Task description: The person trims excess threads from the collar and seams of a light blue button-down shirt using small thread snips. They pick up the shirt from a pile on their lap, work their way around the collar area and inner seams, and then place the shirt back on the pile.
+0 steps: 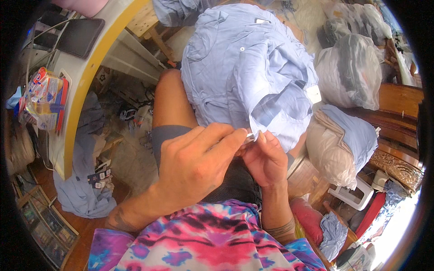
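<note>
A light blue shirt (pixel 217 58) lies bunched across my lap and knees. One white button (pixel 242 49) shows on it, and a white tag (pixel 313 94) hangs at its right side. My left hand (pixel 194 158) is closed at the shirt's near edge, its thumb and forefinger pinching a small whitish thing (pixel 249 137) that I cannot make out. Right beside it, my right hand (pixel 270 158) grips a corner of the shirt between thumb and fingers. The fingertips of both hands almost meet, and my right fingers are partly hidden under the cloth.
On the left stands a table with a yellow edge (pixel 77 106), bearing a colourful packet (pixel 45 97). Blue garments (pixel 86 194) with dark tags lie on the floor below. To the right are stuffed plastic bags (pixel 348 67), a wrapped bundle (pixel 330 144) and a white stool (pixel 355 194).
</note>
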`<state>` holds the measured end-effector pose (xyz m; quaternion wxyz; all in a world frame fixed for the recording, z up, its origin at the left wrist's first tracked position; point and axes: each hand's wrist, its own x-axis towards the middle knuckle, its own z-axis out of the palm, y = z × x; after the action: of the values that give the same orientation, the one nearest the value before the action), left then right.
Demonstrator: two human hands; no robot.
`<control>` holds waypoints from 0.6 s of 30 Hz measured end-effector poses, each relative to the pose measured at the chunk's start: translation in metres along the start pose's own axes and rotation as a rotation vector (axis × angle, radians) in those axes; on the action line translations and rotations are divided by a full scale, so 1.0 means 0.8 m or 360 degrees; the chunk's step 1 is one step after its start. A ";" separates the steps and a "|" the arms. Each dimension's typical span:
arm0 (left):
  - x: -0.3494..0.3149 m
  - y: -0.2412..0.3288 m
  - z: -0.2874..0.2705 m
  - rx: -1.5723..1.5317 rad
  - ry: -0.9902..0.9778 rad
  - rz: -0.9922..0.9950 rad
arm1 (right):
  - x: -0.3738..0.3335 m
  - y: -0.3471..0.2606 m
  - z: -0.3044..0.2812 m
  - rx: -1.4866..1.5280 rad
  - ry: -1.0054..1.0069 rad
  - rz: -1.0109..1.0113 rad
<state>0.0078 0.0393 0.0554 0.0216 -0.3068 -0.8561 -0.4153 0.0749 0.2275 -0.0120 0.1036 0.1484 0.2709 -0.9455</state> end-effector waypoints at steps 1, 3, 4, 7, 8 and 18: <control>-0.001 0.001 -0.003 0.0013 -0.0022 -0.0012 | 0.000 0.000 0.000 -0.0017 0.0007 -0.0005; -0.003 0.000 -0.006 0.0065 -0.0032 0.0019 | -0.001 0.002 0.001 -0.0071 0.0035 -0.0019; -0.003 -0.001 -0.007 0.0091 -0.0036 0.0033 | -0.002 0.002 0.002 -0.0108 0.0056 -0.0028; -0.002 0.001 -0.011 0.0082 -0.0030 0.0057 | -0.003 0.003 0.004 -0.0181 0.0070 -0.0058; -0.001 0.001 -0.012 0.0093 -0.0043 0.0056 | -0.003 0.003 0.005 -0.0199 0.0066 -0.0069; 0.004 -0.006 -0.017 0.0154 -0.0057 0.0086 | -0.002 0.001 0.010 -0.0274 0.0133 -0.0083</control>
<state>-0.0005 0.0285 0.0616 0.0322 -0.3357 -0.8668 -0.3672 0.0749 0.2225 -0.0050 0.0800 0.1711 0.3590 -0.9140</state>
